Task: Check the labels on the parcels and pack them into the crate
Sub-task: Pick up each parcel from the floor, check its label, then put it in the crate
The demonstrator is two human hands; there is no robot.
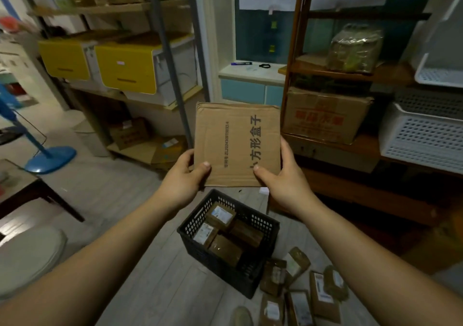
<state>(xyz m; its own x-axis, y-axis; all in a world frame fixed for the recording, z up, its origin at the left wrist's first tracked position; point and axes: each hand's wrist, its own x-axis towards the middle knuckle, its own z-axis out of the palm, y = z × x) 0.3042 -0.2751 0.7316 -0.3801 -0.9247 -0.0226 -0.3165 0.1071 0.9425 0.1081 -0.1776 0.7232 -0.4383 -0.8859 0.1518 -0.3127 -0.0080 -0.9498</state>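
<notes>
i see the left hand (184, 175) and right hand (280, 175) both grasping a flat cardboard parcel (238, 143) above the black crate (260, 221); four parcels inside (225, 230).

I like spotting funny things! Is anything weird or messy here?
The held cardboard box is turned sideways, so its printing runs up and down, and its top edge looks crumpled. Parcels lie scattered on the floor beside the crate.

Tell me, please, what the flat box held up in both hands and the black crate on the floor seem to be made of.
The flat box looks like plain brown cardboard, probably corrugated, with a matte finish: creased folds, softly dented edges, ink printed straight on it. The black crate looks like moulded plastic, dull in this light: regular grids of holes in thin rigid walls.
</notes>
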